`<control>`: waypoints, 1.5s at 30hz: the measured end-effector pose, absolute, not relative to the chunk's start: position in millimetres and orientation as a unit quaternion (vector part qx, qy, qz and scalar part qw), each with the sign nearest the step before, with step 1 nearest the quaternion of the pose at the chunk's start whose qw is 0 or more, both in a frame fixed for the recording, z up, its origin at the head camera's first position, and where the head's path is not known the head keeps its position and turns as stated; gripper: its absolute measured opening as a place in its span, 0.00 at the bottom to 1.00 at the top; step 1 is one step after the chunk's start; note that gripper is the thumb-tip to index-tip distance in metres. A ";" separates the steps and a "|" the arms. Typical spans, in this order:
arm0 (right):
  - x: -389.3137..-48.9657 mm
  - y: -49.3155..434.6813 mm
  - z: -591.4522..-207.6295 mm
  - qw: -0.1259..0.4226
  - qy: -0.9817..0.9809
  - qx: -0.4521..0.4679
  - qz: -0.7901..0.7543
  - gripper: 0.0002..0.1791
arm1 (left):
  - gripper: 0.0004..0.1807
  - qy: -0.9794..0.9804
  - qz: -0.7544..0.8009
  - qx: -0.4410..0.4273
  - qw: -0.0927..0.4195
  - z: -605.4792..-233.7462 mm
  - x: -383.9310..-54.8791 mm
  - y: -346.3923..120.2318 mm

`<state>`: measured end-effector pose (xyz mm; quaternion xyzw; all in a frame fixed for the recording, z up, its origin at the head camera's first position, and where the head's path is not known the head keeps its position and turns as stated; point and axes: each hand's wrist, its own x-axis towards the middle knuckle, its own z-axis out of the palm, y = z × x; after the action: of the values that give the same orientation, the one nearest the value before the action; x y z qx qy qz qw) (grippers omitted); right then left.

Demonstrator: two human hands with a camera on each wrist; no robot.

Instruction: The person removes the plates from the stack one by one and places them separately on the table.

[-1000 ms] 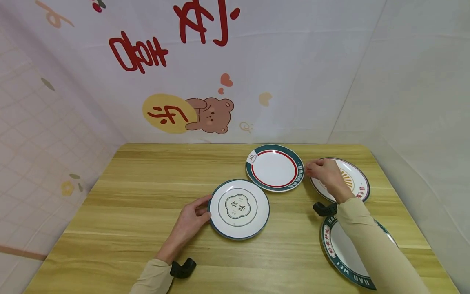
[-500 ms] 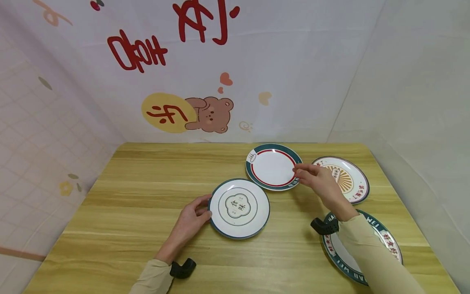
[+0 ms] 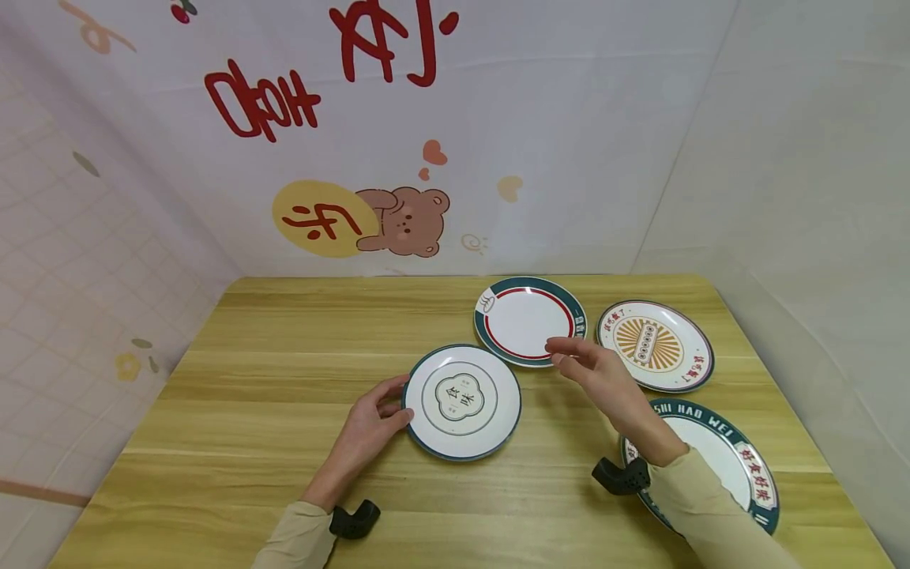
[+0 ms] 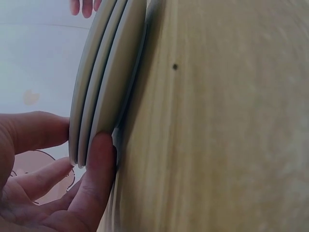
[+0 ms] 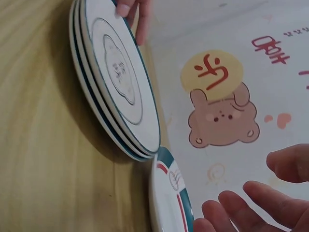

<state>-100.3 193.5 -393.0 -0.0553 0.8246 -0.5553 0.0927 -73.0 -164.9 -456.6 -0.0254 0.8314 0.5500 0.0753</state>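
A stack of three plates (image 3: 489,411) sits mid-table, the top one white with a thin blue rim and a flower-shaped emblem. My left hand (image 3: 370,427) holds its left edge; in the left wrist view the thumb (image 4: 38,130) meets the top plate while a finger (image 4: 100,157) reaches the lowest one. Behind the stack lies a white plate with a green band and red ring (image 3: 526,320). My right hand (image 3: 597,379), fingers apart and holding nothing, hovers over the near right part of that plate and the table beside it.
At the back right lies a plate with an orange sunburst (image 3: 675,341). Nearer, a larger green-rimmed plate (image 3: 746,458) is partly covered by the right forearm. A printed cloth wall (image 3: 569,142) rises at the wooden table's (image 3: 284,340) back edge.
My right hand has moved left and toward me from beside the sunburst plate, passing over the red-ringed plate. The left hand stays at the stack.
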 end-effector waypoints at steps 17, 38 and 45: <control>-85.7 165.9 -421.9 0.102 0.847 -0.122 -0.507 0.27 | 0.32 0.824 0.560 -0.019 0.077 -458.0 -74.9 -164.1; -86.4 153.3 -441.2 0.129 0.860 -0.140 -0.474 0.33 | 0.31 0.832 0.546 -0.033 0.090 -458.0 -74.3 -165.8; -87.9 153.1 -444.6 0.114 0.855 -0.153 -0.482 0.32 | 0.30 0.834 0.544 -0.034 0.090 -457.4 -75.3 -165.7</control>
<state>-87.9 153.1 -444.6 -0.1528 0.8552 -0.4820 0.1138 -75.3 -165.7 -457.4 -0.0343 0.8339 0.5435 0.0897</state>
